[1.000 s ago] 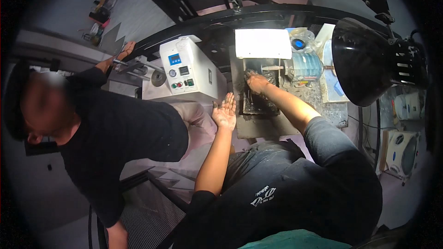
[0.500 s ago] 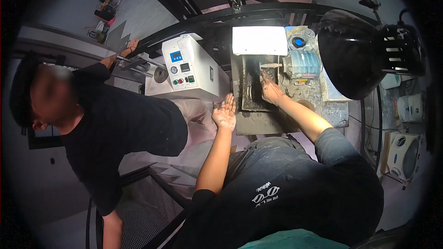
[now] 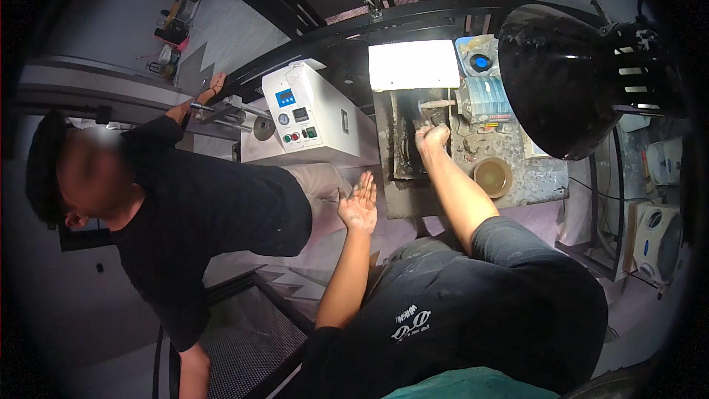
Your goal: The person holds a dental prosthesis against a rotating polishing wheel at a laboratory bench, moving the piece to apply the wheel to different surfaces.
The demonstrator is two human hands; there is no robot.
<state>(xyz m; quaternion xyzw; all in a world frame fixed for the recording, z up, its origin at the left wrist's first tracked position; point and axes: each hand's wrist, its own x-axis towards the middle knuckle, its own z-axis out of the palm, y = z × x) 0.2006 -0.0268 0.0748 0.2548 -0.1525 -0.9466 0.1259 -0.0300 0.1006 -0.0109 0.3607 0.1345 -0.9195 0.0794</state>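
My right hand (image 3: 432, 137) reaches over a dark, wet, dirty tray (image 3: 403, 170). Its fingers are curled in just below a pale tapered spindle (image 3: 437, 104), which sticks out leftward from a blue ribbed motor (image 3: 485, 102). Whatever those fingers hold, if anything, is hidden. Out to the left of the bench, my left hand (image 3: 357, 205) is held palm up with the fingers stretched, dirt-stained and holding nothing. A round bowl (image 3: 508, 186) of brownish liquid stands beside my right forearm.
A white panel (image 3: 413, 66) covers the tray's far end. A black lamp (image 3: 554, 89) hangs over the grimy bench (image 3: 535, 186) at right. To the left stands a white control machine (image 3: 310, 122); a co-worker in a black shirt (image 3: 221, 207) is beside it.
My right hand's fingers, earlier stretched toward the spindle, are now curled below it. The bowl, earlier mostly hidden by my arm, now shows. My left hand stays open.
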